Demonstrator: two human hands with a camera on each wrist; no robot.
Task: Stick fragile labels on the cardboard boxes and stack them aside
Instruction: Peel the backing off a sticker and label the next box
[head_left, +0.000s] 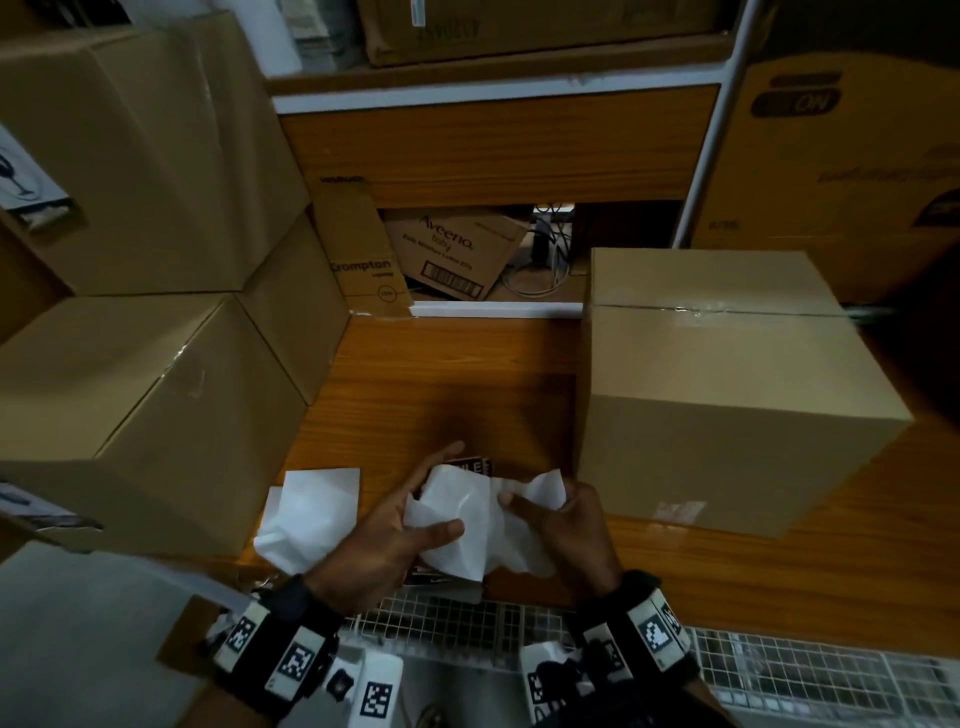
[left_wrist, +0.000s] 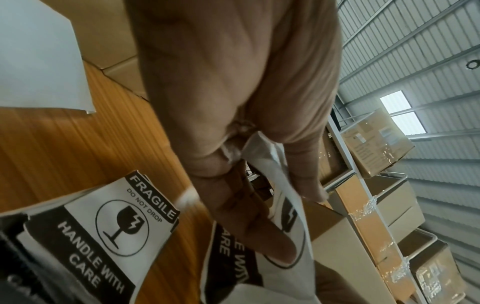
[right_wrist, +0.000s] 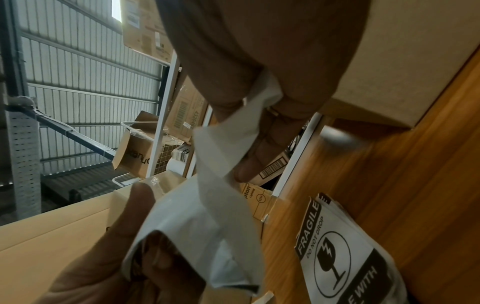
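Left hand: the left hand (head_left: 384, 540) is sitting at the lower centre of the head view, thumb and fingers curling round one end of the label (head_left: 467, 519), pinching it.
Right hand: the right hand (head_left: 566, 525) is gripping the other end, just right of centre, fingers bent into the crumpled white sheet.
Label: it is hanging between both hands above the desk (head_left: 457, 374), white side up to the head camera, twisting and creased.
Left wrist view: here the left hand (left_wrist: 241, 102) is filling the middle of the frame, and the label (left_wrist: 285, 236) is showing its printed face at lower centre, a circle and part of the word CARE, which the head view is missing.
Right wrist view: the right hand (right_wrist: 262, 82) is pinching a folded strip of the label (right_wrist: 207, 205) at upper centre; the left hand (right_wrist: 109, 257) is coming in at lower left.
Stack: a pile of fragile labels (left_wrist: 103, 226) is lying on the desk at the lower left of the left wrist view, reading FRAGILE, DO NOT DROP, HANDLE WITH CARE; the head view is catching only a dark edge behind the hands.
Box: a taped box (head_left: 727, 384) is standing at right of the head view, just beside the right hand.
Left boxes: more boxes (head_left: 135, 405) are piling up at the left edge.
Backing: a white sheet (head_left: 311, 514) is lying on the desk, left of the left hand.
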